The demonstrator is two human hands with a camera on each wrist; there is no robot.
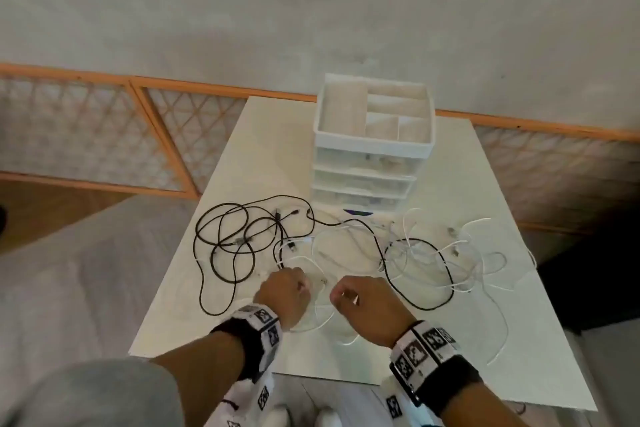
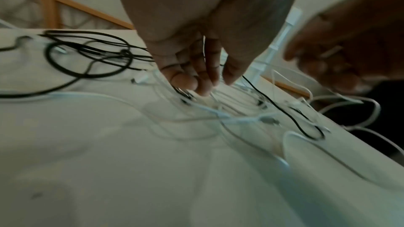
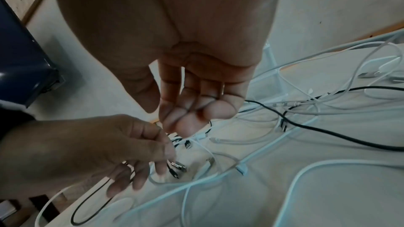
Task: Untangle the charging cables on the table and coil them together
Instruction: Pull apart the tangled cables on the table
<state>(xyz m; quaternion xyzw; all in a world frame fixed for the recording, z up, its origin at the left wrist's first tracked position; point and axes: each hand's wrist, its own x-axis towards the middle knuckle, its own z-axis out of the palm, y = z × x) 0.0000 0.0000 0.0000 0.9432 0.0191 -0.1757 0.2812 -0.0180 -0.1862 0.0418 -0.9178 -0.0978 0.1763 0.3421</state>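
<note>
Cables lie spread over the white table [image 1: 460,340], none coiled yet. Black cables [image 1: 225,236] sit bunched at the left; white cables [image 1: 467,253] are heaped at the right, with one black loop [image 1: 420,274] running through them. A white drawer unit [image 1: 374,135] stands behind the mess.

Left hand [image 1: 287,295]: fingers curled down into the middle of the tangle. In the right wrist view its fingertips [image 3: 161,167] sit right at a metal plug [image 3: 178,166] on a thin black lead; whether they pinch the plug or only touch it, I cannot tell. A thin white strand passes between the fingers in the left wrist view.

Right hand [image 1: 367,302]: hovers just beside the left, fingers loosely bent, nothing clearly held; grip uncertain.

Judged step: finding a free end to start pulling one cable out.

Notes for doing it well:
- Start from a plug end, not mid-length.
- Feed the plug back through each loop; pulling hard likely tightens crossings.
- Let the other hand pin the remaining strands flat.
- Watch strands hanging over the right table edge; a tug could drag more off.
</note>
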